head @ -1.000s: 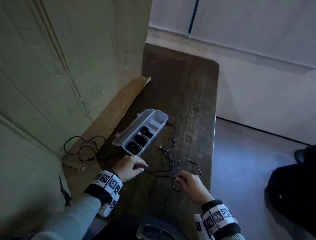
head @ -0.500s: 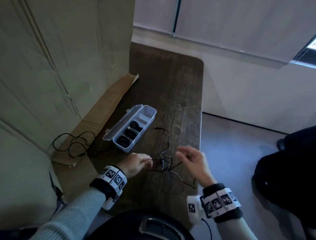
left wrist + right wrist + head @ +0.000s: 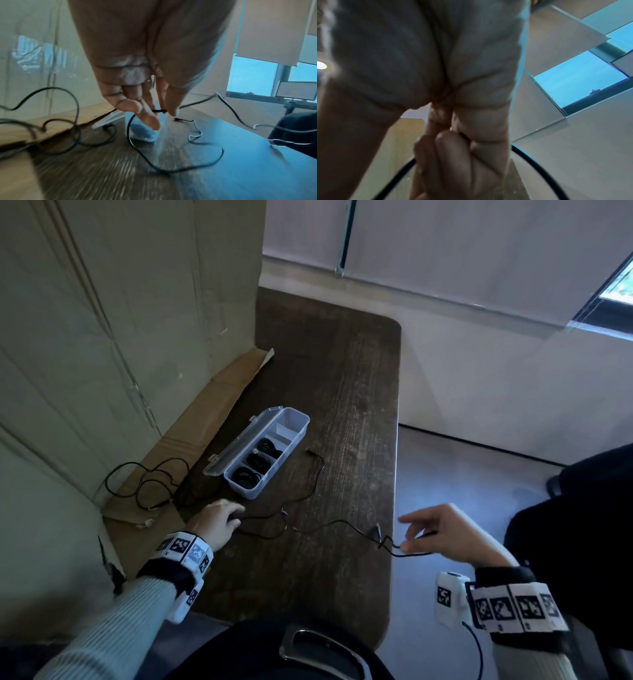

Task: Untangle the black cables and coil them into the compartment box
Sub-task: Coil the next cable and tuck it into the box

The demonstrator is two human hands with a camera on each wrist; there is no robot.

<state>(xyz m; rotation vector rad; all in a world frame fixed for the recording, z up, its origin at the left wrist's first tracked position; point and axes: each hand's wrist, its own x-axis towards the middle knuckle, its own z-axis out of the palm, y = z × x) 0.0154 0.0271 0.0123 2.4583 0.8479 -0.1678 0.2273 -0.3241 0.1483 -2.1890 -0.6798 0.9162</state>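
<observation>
A clear compartment box (image 3: 298,429) stands open on the dark wooden table (image 3: 342,364), with black coils in three of its compartments. A thin black cable (image 3: 329,525) runs across the table between my hands. My left hand (image 3: 219,518) pinches one end of it near the box; the left wrist view shows the cable (image 3: 158,111) held between thumb and fingertips. My right hand (image 3: 442,534) is past the table's right edge and grips the cable's other part, with curled fingers (image 3: 453,155) round the cable (image 3: 537,165). Another black cable (image 3: 147,484) lies tangled on the cardboard flap.
A tall cardboard sheet (image 3: 120,320) stands along the table's left side, its flap (image 3: 219,395) lying on the table. The table's right edge (image 3: 395,474) drops to a grey floor. A dark-clothed person (image 3: 582,508) is at the right.
My right hand has moved right, beyond the table edge, drawing the cable out into a long line. My left hand stays near the box, holding its end.
</observation>
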